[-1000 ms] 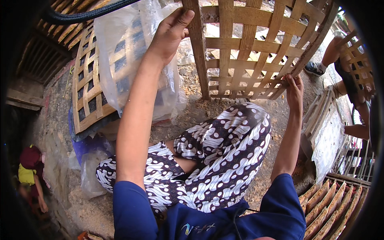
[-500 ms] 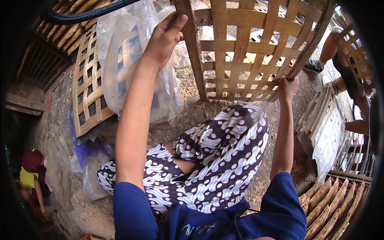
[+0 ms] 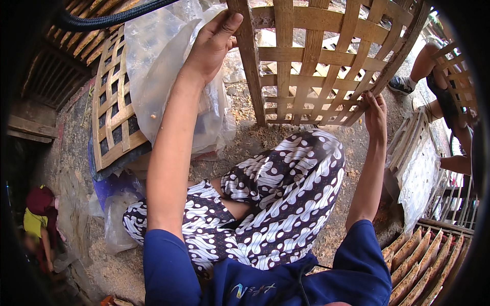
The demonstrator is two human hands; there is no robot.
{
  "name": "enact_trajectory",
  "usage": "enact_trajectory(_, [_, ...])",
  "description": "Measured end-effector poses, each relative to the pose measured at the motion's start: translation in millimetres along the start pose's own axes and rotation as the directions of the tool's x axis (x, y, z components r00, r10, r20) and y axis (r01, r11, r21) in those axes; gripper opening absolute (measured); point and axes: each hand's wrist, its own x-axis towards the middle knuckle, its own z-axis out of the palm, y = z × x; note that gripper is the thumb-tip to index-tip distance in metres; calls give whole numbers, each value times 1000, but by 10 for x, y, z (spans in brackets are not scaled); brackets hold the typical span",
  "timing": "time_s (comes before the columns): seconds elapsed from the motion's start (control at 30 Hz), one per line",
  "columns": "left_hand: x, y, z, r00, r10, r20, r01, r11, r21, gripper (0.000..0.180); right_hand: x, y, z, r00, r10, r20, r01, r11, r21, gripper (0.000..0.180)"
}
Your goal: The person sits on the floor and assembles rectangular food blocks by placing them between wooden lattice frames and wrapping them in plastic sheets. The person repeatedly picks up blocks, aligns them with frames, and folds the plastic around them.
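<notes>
Bamboo lattice panel (image 3: 312,53): support both rails evenly, not the slats (image 3: 312,36).
Left hand (image 3: 212,48): fingers clamped on left rail (image 3: 250,66).
Right hand (image 3: 376,115): fingertips pinching right rail (image 3: 393,67).

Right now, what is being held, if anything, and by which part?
A woven lattice panel: the left grip is on its left frame bar, the right grip on its right frame bar, toward the lower end.
</notes>
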Motion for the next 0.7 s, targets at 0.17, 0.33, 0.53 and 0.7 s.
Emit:
enact_trajectory(0.17, [48,-55,-77,1000,15,-2,-15,997,78,49,-25,-132,20,992,47,117,-32,991,-127,19])
enact_trajectory(0.33, [82,-56,25,999,11,52,-10,1000,-21,35,-42,1,-73,999,-24,-37,0,836,-549,15])
enact_trajectory(0.53, [20,-62,-102,999,16,29,-18,999,46,46,0,-22,150,999,44,-20,-46,985,-166,18])
enact_trajectory(0.7, [109,-144,-137,999,-36,39,36,999,-17,34,-49,-36,-162,973,190,131,-109,878,-466,32])
